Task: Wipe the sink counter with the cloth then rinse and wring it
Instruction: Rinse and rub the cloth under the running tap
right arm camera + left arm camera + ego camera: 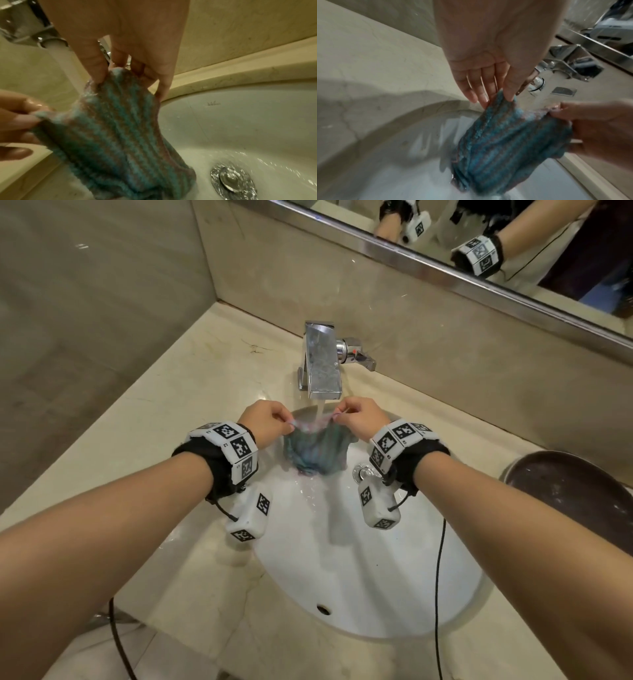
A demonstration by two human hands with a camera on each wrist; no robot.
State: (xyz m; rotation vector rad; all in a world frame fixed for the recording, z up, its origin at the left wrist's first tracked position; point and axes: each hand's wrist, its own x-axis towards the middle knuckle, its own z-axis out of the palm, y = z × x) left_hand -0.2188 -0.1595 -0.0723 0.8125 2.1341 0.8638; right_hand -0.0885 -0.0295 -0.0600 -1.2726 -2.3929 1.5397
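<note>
cloth (503,152) lower end: blurred | dark bowl (579,494): cut by right edge

Both bare forearms reach forward from the near edge, converging toward the middle, each wrist wrapped in a black band carrying white blocks printed with black square markers. The left hand (265,419) has its thumb and fingertips (508,93) pressed together in a pinch, the remaining fingers extended downward beside them. The right hand (359,419) mirrors it just to the right, thumb and fingers (96,70) likewise closed in a pinch, knuckles raised, wet skin glistening.
</note>
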